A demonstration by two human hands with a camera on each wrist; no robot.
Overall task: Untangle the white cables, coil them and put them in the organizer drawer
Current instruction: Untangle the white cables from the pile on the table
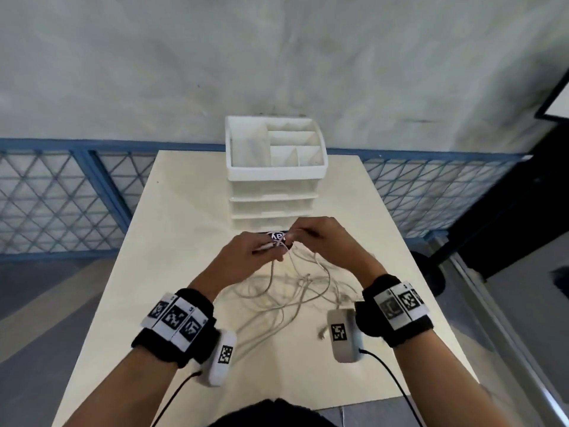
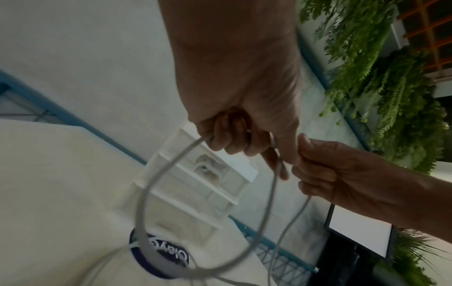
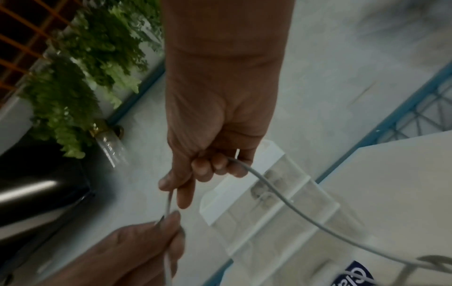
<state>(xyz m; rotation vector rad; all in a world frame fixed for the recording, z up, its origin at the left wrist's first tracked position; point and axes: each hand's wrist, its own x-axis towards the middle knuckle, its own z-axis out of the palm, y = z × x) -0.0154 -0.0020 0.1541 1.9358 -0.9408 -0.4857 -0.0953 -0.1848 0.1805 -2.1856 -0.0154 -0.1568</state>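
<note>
Several white cables (image 1: 292, 291) lie tangled on the pale table (image 1: 172, 229) between my forearms. My left hand (image 1: 261, 252) and right hand (image 1: 300, 234) meet above the tangle, just in front of the white organizer (image 1: 274, 171). In the left wrist view my left hand (image 2: 244, 139) curls its fingers round a white cable (image 2: 151, 185) that loops down toward the table. In the right wrist view my right hand (image 3: 193, 178) pinches a cable strand between thumb and forefinger, with another cable length (image 3: 288, 201) leaving its curled fingers. The organizer's drawers look shut.
A dark blue round label (image 2: 161, 253) lies on the table in front of the organizer's base. A blue lattice railing (image 1: 61, 198) runs behind the table. A dark stand (image 1: 431, 272) is to the right, and green plants (image 2: 381, 81) hang beyond the wall.
</note>
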